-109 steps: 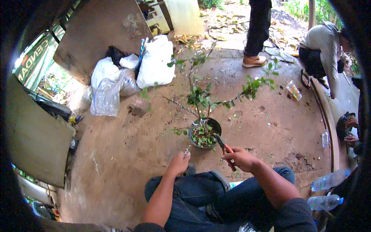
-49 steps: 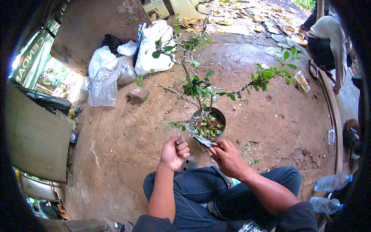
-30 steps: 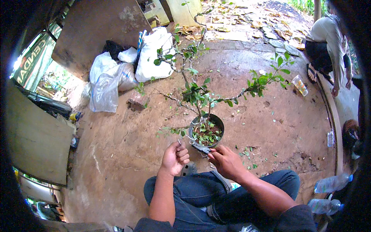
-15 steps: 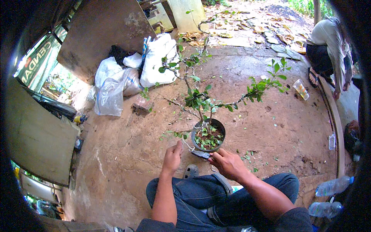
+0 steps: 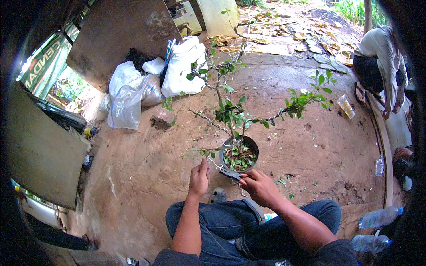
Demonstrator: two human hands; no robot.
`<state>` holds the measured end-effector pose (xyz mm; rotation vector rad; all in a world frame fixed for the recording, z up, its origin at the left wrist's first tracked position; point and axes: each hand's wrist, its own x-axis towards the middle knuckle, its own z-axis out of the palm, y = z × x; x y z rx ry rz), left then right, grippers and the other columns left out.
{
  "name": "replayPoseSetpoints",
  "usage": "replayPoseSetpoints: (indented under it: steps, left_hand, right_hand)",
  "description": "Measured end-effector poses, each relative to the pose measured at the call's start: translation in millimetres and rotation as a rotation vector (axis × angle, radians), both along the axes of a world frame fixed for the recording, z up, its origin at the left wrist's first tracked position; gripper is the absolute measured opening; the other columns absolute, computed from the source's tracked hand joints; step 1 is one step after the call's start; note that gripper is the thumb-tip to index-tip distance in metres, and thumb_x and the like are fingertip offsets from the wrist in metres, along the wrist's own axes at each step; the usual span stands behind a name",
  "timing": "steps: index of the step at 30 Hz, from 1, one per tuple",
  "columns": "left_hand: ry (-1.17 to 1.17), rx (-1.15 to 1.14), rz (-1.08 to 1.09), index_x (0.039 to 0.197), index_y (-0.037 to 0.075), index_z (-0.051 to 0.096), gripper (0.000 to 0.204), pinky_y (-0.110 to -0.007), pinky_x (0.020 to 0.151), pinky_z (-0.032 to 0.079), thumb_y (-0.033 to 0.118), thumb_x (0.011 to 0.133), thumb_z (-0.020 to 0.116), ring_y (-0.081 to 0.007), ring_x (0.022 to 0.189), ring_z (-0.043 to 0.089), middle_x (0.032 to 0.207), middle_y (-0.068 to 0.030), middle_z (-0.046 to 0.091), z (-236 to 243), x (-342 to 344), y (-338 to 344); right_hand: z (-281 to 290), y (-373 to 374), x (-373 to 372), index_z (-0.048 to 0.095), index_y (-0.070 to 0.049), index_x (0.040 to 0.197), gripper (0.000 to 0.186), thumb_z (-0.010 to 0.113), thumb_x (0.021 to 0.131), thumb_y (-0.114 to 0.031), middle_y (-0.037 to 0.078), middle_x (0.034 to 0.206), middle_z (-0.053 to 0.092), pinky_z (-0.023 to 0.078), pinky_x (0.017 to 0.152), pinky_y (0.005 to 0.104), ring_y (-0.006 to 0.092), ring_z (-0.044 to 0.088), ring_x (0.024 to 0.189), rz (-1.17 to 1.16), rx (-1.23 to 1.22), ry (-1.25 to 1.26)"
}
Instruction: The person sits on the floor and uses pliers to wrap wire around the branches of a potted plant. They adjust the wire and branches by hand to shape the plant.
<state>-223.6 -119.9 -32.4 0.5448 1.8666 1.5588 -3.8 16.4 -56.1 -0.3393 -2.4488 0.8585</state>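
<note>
A small potted tree [image 5: 224, 111] with thin branches stands in a round dark pot [image 5: 256, 153] in front of my knees, and cut leaves lie on its soil. Silvery wire [image 5: 214, 163] winds round some branches and hangs in a loose bend at the pot's near left side. My right hand [image 5: 261, 188] is closed round pliers [image 5: 230, 174], whose dark jaws lie against the pot's near rim beside the wire. My left hand [image 5: 199, 179] is closed with its thumb up, just left of the wire bend; what its fingers pinch is hidden.
White sacks and clear plastic bags [image 5: 128, 95] lean by a brown board at the back left. A plastic cup [image 5: 345, 106] lies on the right. Bottles [image 5: 379, 217] lie at the lower right. Another person [image 5: 381, 62] bends down at the far right.
The pliers have turned slightly at the pot's rim while my hands stay nearly in place. A dark-clothed leg with a foot has come into view at the lower left.
</note>
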Motion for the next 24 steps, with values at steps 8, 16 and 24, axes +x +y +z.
replayPoseSetpoints:
  steps: [8,16,24]
  left_hand:
    - [-0.032,0.042,-0.001,0.073,0.014,0.046,0.053,-0.028,0.053,0.030,0.049,0.113,0.045,-0.0058,0.060,0.035,0.068,0.0062,0.038,-7.8,-7.1,-1.5]
    - [0.785,-0.344,0.020,0.079,0.000,0.067,0.057,-0.051,0.065,0.049,0.046,0.107,0.052,-0.0424,0.068,0.065,0.069,-0.0218,0.065,8.1,-13.4,-8.1]
    - [0.922,-0.575,-0.066,0.093,0.004,0.078,0.053,-0.055,0.069,0.053,0.051,0.103,0.055,-0.0480,0.077,0.070,0.078,-0.0261,0.070,31.1,-28.9,-28.3]
  right_hand:
    - [4.9,2.4,1.1,0.073,-0.009,0.114,0.026,0.064,0.104,-0.031,0.013,0.106,0.066,0.056,0.080,0.0446,0.0341,0.067,0.096,-0.005,0.005,-0.013]
    - [8.4,-0.2,4.3,0.075,-0.008,0.110,0.030,0.063,0.105,-0.035,0.015,0.102,0.070,0.058,0.075,0.0456,0.0366,0.071,0.091,0.039,-0.003,-0.086]
    - [30.2,9.6,23.0,0.077,-0.007,0.114,0.040,0.057,0.107,-0.041,0.016,0.106,0.072,0.059,0.078,0.0466,0.0379,0.073,0.094,0.077,-0.098,-0.195]
